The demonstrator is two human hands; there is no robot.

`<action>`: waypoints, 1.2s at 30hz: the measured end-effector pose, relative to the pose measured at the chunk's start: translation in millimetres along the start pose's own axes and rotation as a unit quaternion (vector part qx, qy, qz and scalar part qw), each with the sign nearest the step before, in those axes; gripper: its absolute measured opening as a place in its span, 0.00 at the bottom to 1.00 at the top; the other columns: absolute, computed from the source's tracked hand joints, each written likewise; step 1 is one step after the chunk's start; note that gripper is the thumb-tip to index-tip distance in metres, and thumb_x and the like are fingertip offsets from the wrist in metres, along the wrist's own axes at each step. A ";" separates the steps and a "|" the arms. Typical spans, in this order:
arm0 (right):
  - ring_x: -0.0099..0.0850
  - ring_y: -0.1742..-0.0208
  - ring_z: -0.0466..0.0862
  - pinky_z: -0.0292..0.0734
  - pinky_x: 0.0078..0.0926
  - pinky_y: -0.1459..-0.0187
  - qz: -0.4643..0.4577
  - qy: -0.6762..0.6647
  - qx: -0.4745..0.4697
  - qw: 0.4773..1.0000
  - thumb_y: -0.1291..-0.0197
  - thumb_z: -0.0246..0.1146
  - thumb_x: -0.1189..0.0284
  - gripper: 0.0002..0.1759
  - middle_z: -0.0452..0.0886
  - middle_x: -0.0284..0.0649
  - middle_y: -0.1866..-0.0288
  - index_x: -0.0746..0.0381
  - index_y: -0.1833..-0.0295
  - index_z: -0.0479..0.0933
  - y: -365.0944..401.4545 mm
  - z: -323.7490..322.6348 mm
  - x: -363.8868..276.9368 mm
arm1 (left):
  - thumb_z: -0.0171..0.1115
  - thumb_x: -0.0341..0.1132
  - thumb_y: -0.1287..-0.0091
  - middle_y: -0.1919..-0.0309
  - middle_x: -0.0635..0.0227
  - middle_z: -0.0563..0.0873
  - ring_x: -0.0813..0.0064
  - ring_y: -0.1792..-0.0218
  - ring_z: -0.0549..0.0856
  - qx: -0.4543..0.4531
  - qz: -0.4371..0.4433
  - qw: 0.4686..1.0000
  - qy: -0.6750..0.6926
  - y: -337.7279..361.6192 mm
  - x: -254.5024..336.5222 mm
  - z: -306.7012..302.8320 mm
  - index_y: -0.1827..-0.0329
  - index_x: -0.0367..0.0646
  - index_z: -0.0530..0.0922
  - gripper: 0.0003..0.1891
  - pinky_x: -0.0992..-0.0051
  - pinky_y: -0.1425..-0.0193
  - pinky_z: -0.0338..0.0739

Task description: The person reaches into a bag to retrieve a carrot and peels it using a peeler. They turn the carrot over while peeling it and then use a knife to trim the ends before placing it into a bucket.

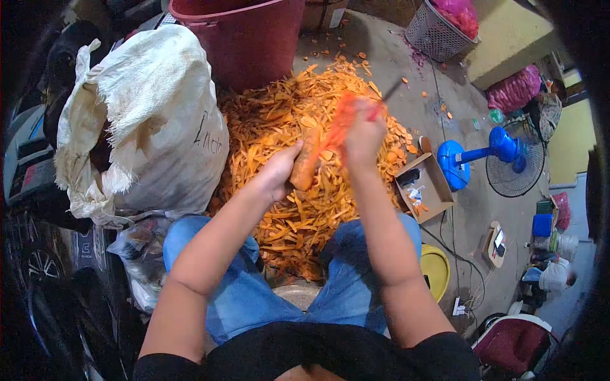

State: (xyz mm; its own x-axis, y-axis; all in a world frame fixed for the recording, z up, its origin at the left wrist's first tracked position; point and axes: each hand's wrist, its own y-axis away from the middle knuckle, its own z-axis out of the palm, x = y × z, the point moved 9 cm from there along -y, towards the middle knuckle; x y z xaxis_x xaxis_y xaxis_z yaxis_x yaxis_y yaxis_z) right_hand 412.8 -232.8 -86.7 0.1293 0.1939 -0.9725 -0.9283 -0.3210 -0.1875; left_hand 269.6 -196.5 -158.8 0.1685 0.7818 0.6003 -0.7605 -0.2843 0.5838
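Observation:
My left hand (279, 170) is closed around a thick carrot (305, 166), which points away from me over the pile of peelings. In my right hand (365, 141), just right of the carrot, is a red-handled tool (375, 113). A thin dark end sticks out beyond the fist, and a red-orange smear spreads toward the carrot; motion blur hides the tool's exact kind. Beneath both hands lies a big heap of orange carrot peelings (273, 219), with cut round slices (397, 136) along its right side.
A white woven sack (159, 108) stands at left, a dark red tub (244, 47) behind the heap. To the right are a cardboard box (435, 184), a blue fan (502, 149) and cables on the floor. A yellow lid (434, 273) lies by my right knee.

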 end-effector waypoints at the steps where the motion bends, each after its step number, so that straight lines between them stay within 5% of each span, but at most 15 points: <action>1: 0.25 0.80 0.71 0.63 0.26 0.77 -0.055 0.126 -0.035 0.990 0.45 0.49 0.69 0.12 0.69 0.39 0.84 0.65 0.76 0.68 16.8 13.5 -12.2 | 0.35 0.43 0.37 0.72 0.65 0.77 0.75 0.75 0.77 0.008 0.020 0.999 0.031 -5.6 0.3 -2.0 0.57 0.38 0.68 0.18 0.77 0.71 0.74; 4: 0.31 0.81 0.70 0.63 0.28 0.78 -0.062 0.264 -0.094 0.958 0.46 0.50 0.68 0.13 0.68 0.43 0.85 0.66 0.76 0.68 35.6 29.4 -14.8 | 0.37 0.41 0.37 0.70 0.66 0.78 0.76 0.73 0.78 0.015 0.048 0.999 0.019 -6.1 0.6 -7.5 0.58 0.36 0.69 0.17 0.76 0.70 0.75; 7: 0.35 0.82 0.69 0.62 0.29 0.78 -0.078 0.233 0.036 0.969 0.48 0.51 0.67 0.13 0.70 0.45 0.84 0.66 0.77 0.67 -14.2 -10.9 -3.0 | 0.38 0.43 0.38 0.69 0.65 0.78 0.77 0.71 0.78 -0.037 -0.011 0.992 -0.117 8.3 -12.0 8.2 0.58 0.38 0.69 0.17 0.78 0.70 0.74; 10: 0.31 0.82 0.70 0.63 0.27 0.77 -0.064 0.189 0.149 0.969 0.48 0.52 0.66 0.15 0.71 0.42 0.84 0.67 0.78 0.67 -59.3 -69.3 37.0 | 0.37 0.45 0.38 0.69 0.66 0.78 0.77 0.71 0.78 -0.065 -0.034 0.993 -0.097 23.3 -14.5 32.3 0.56 0.40 0.69 0.19 0.79 0.70 0.74; 11: 0.29 0.80 0.71 0.63 0.27 0.77 0.019 0.157 0.148 0.976 0.47 0.52 0.65 0.15 0.72 0.40 0.82 0.67 0.76 0.68 -61.3 -77.0 40.9 | 0.36 0.45 0.37 0.69 0.67 0.78 0.78 0.73 0.77 -0.075 -0.054 0.991 -0.095 19.2 -19.1 27.6 0.54 0.40 0.68 0.20 0.78 0.71 0.74; 14: 0.24 0.78 0.70 0.63 0.24 0.76 0.130 0.022 0.108 0.985 0.47 0.53 0.64 0.15 0.73 0.35 0.76 0.68 0.72 0.69 -50.2 -66.9 51.2 | 0.35 0.46 0.37 0.69 0.67 0.76 0.77 0.75 0.76 -0.065 -0.037 0.997 0.013 -1.2 -16.9 6.2 0.52 0.41 0.67 0.20 0.76 0.72 0.75; 16: 0.21 0.78 0.67 0.62 0.21 0.77 0.197 -0.193 0.005 0.961 0.48 0.54 0.64 0.14 0.72 0.34 0.74 0.66 0.71 0.68 -28.6 -23.4 37.3 | 0.34 0.46 0.37 0.71 0.67 0.75 0.76 0.77 0.75 -0.035 -0.057 0.998 0.011 -0.3 -14.8 -0.2 0.50 0.42 0.65 0.21 0.74 0.74 0.76; 19: 0.19 0.80 0.64 0.60 0.19 0.78 0.259 -0.152 -0.044 0.953 0.48 0.55 0.64 0.14 0.69 0.32 0.78 0.65 0.73 0.68 -1.4 -5.3 28.0 | 0.34 0.46 0.37 0.71 0.66 0.75 0.75 0.77 0.75 -0.033 -0.015 0.998 0.057 -0.8 -5.3 0.4 0.52 0.42 0.66 0.20 0.74 0.75 0.75; 23: 0.18 0.85 0.61 0.57 0.21 0.83 0.198 0.058 -0.090 0.974 0.48 0.54 0.62 0.16 0.64 0.28 0.86 0.63 0.79 0.67 14.6 -6.8 32.0 | 0.33 0.46 0.37 0.69 0.63 0.76 0.73 0.76 0.76 -0.030 -0.034 0.995 0.086 -8.3 -13.0 -0.5 0.56 0.43 0.66 0.19 0.75 0.77 0.74; 26: 0.19 0.86 0.60 0.56 0.23 0.84 0.141 0.066 -0.073 0.985 0.47 0.53 0.62 0.17 0.64 0.29 0.87 0.63 0.80 0.66 25.2 0.5 23.5 | 0.33 0.45 0.37 0.69 0.63 0.77 0.72 0.74 0.77 -0.015 -0.040 0.995 0.093 -9.0 -15.1 -3.5 0.58 0.43 0.67 0.18 0.74 0.76 0.74; 27: 0.20 0.85 0.60 0.57 0.24 0.83 0.191 0.137 -0.081 0.969 0.46 0.52 0.63 0.17 0.65 0.31 0.87 0.64 0.79 0.66 30.7 1.5 26.8 | 0.34 0.44 0.38 0.70 0.63 0.77 0.72 0.74 0.78 -0.015 -0.042 0.994 0.100 -7.3 -16.1 -0.6 0.58 0.42 0.68 0.18 0.73 0.76 0.74; 28: 0.20 0.85 0.60 0.57 0.24 0.83 0.192 0.139 -0.081 0.968 0.46 0.52 0.63 0.17 0.65 0.31 0.87 0.64 0.79 0.66 34.3 4.4 23.7 | 0.34 0.44 0.38 0.70 0.63 0.77 0.72 0.74 0.78 -0.016 -0.043 0.994 0.101 -4.5 -15.3 3.4 0.58 0.42 0.68 0.18 0.73 0.76 0.74; 30: 0.22 0.83 0.62 0.58 0.24 0.81 -0.005 0.113 -0.123 0.986 0.46 0.52 0.65 0.15 0.65 0.34 0.86 0.65 0.78 0.66 36.4 25.5 -13.4 | 0.35 0.42 0.38 0.70 0.64 0.78 0.73 0.71 0.78 0.012 -0.034 0.994 0.108 3.4 -7.2 5.8 0.60 0.41 0.69 0.16 0.72 0.73 0.75; 35: 0.18 0.83 0.62 0.59 0.19 0.81 -0.008 0.129 -0.126 0.984 0.45 0.51 0.67 0.14 0.65 0.29 0.85 0.66 0.77 0.66 30.5 20.0 3.1 | 0.35 0.41 0.38 0.69 0.64 0.77 0.76 0.71 0.77 -0.023 -0.004 0.996 0.089 5.4 -9.6 10.6 0.59 0.40 0.68 0.16 0.74 0.71 0.74; 36: 0.21 0.82 0.64 0.61 0.21 0.79 -0.026 0.158 -0.051 0.986 0.46 0.51 0.68 0.14 0.67 0.32 0.85 0.67 0.77 0.67 13.5 5.3 2.5 | 0.35 0.42 0.38 0.70 0.65 0.76 0.76 0.72 0.76 -0.053 -0.035 0.996 0.064 8.2 -15.5 14.0 0.58 0.41 0.67 0.17 0.74 0.71 0.74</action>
State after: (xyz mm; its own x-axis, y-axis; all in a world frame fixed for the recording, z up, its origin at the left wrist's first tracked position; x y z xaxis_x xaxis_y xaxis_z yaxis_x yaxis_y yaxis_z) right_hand 398.8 -231.7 -90.9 0.2935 -0.0804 -0.9526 -0.8793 -0.4138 -0.2360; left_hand 269.5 -218.7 -155.7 0.1479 0.8639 0.4814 -0.8128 -0.1712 0.5568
